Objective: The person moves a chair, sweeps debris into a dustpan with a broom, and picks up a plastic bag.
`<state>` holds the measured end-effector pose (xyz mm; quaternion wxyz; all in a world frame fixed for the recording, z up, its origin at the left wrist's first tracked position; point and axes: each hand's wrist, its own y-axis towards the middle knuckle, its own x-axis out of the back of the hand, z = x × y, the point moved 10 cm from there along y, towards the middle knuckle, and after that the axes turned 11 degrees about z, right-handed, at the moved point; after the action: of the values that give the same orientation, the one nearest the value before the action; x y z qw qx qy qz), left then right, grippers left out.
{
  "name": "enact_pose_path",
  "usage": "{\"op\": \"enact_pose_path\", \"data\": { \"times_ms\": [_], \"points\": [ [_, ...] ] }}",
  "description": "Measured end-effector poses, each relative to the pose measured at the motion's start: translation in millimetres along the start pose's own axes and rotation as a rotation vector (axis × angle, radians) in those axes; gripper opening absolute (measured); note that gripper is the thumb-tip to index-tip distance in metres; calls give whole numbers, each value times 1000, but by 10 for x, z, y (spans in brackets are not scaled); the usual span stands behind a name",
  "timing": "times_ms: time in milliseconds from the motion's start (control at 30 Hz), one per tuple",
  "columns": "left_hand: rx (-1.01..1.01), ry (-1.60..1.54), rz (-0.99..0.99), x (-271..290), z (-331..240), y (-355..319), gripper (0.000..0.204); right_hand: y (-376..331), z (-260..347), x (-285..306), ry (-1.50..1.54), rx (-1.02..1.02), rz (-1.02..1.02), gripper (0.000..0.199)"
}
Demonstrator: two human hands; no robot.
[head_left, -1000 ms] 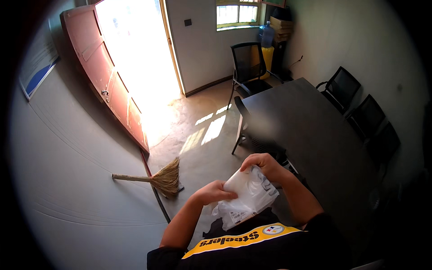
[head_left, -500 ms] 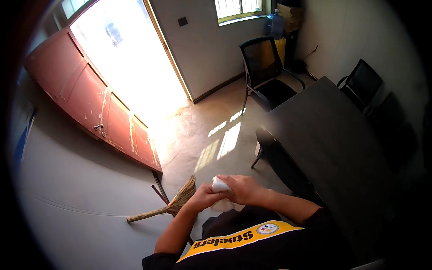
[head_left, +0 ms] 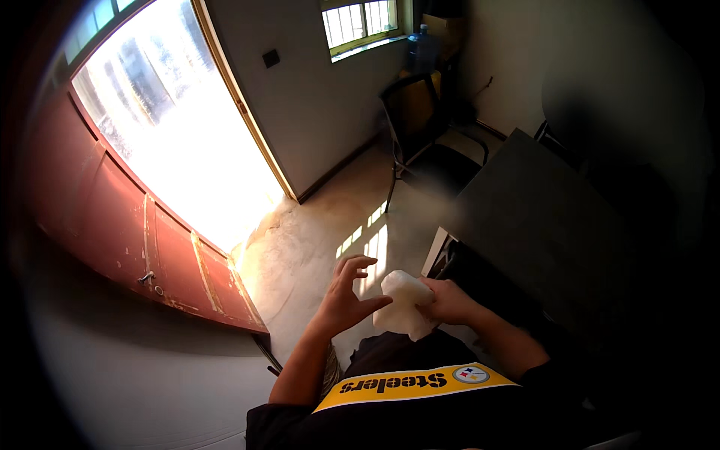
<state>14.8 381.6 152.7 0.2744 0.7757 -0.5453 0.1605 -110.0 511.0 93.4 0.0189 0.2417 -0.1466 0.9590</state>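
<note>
A crumpled, soft white bundle [head_left: 403, 306] hangs in front of my chest; I cannot tell whether it is cloth, paper or thin plastic. My right hand [head_left: 454, 302] pinches its right side, with the thumb lying along the upper edge. Just to its left is my left hand [head_left: 343, 300], open, its fingers curved and spread apart from the thumb. The left thumb tip comes close to the bundle's left edge, and whether it touches cannot be made out.
A dark table [head_left: 540, 217] stands at the right, a black chair [head_left: 431, 142] behind it. An open red door [head_left: 112, 217] swings in at the left beside the bright doorway. A straw broom [head_left: 331, 371] is partly hidden behind my left forearm. A blue water bottle [head_left: 423, 51] sits below the window.
My left hand has let go of the white bundle and opened, moving left. The right hand has carried the bundle right, and more of it shows. The view has shifted.
</note>
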Motion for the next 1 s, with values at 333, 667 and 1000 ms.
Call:
{"op": "enact_pose_path", "data": {
  "times_ms": [333,667,1000],
  "points": [
    [174,-239,433,6,722,-136,27,288,116,-421,176,-263,-19,51],
    [136,-115,222,-574,589,82,27,-295,-494,-794,1346,38,-515,52],
    [299,-977,866,-2253,-638,-33,31,-2323,-733,-674,1114,4,-666,36]
  ]
}}
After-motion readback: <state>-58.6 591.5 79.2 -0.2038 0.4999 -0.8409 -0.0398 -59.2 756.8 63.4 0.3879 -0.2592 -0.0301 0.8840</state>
